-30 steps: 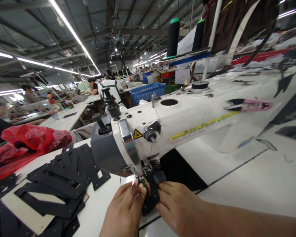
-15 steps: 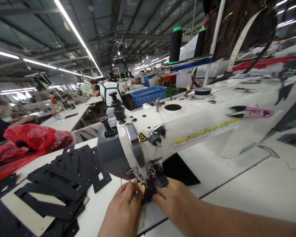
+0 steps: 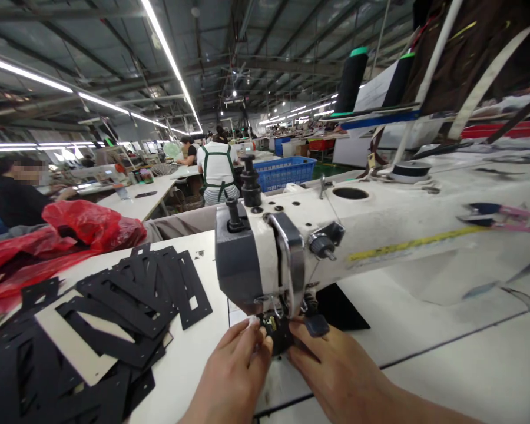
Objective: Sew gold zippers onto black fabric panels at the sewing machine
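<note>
A small black piece (image 3: pixel 277 334) with a yellowish mark lies under the needle area of a white sewing machine (image 3: pixel 406 224). My left hand (image 3: pixel 234 368) pinches its left edge, thumb and fingers pressed together, with a bit of white at the fingertips. On the other side, my right hand (image 3: pixel 335 365) holds the right edge, its fingertips partly hidden behind the machine's dark lever (image 3: pixel 317 325). Behind the right hand, a flat black sheet (image 3: pixel 342 309) rests on the machine bed.
Black cut frames (image 3: pixel 119 306) are piled on the white table at the left, beside a red plastic bag (image 3: pixel 92 227). Pink-handled snips (image 3: pixel 512 217) lie on the machine arm. Beyond are a blue crate (image 3: pixel 287 172) and a person in a green-strapped apron (image 3: pixel 218 168).
The view has shifted, so the machine and hands appear further right or lower. More of the black piece and its yellowish mark shows between my hands, which still hold it.
</note>
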Demonstrator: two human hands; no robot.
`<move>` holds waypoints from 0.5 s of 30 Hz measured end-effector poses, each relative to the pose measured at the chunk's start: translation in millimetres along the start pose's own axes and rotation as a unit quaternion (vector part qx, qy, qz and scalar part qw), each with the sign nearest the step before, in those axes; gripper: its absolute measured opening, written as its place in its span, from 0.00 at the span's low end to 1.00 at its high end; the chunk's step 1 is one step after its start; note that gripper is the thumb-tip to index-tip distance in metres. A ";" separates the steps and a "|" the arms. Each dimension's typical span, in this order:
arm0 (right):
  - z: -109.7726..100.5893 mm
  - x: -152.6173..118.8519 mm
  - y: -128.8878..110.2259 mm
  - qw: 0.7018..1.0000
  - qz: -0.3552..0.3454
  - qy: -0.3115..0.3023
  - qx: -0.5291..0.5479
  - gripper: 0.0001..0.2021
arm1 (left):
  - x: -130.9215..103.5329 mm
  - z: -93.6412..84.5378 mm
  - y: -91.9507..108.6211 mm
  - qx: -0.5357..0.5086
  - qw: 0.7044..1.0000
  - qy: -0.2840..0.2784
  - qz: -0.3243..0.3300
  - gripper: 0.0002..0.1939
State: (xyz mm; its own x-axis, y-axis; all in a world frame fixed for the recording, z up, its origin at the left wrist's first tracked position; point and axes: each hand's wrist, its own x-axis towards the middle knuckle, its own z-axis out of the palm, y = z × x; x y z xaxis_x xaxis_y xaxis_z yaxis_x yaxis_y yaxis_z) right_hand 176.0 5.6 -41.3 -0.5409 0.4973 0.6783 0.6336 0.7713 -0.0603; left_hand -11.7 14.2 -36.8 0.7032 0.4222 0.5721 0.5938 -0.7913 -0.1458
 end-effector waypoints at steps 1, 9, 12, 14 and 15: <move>0.6 -0.1 0.7 1.000 0.002 -0.004 0.005 0.15 | 0.5 2.3 -0.3 0.000 1.000 0.010 -0.005 0.12; -1.2 3.0 3.6 0.997 0.033 -0.061 0.030 0.12 | 4.9 7.8 -3.5 -0.006 0.999 0.012 -0.030 0.14; -3.4 4.8 3.5 0.996 0.042 -0.065 0.036 0.11 | 2.7 13.2 -4.5 -0.022 0.999 0.017 -0.044 0.11; -4.0 5.6 3.3 0.996 0.048 -0.065 0.038 0.11 | -0.3 19.8 -5.7 -0.025 0.998 0.026 -0.051 0.10; -4.0 6.0 3.2 0.996 0.049 -0.066 0.040 0.11 | -1.9 23.1 -6.3 -0.026 0.998 0.028 -0.055 0.09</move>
State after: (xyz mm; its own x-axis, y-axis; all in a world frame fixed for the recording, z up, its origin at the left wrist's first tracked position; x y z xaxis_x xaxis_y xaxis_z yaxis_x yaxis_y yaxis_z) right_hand 177.0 9.4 -34.4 -0.5495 0.6156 0.5649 0.6443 0.7427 -0.1826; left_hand -7.7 28.7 -55.7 0.6119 0.4833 0.6261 0.6431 -0.7648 -0.0381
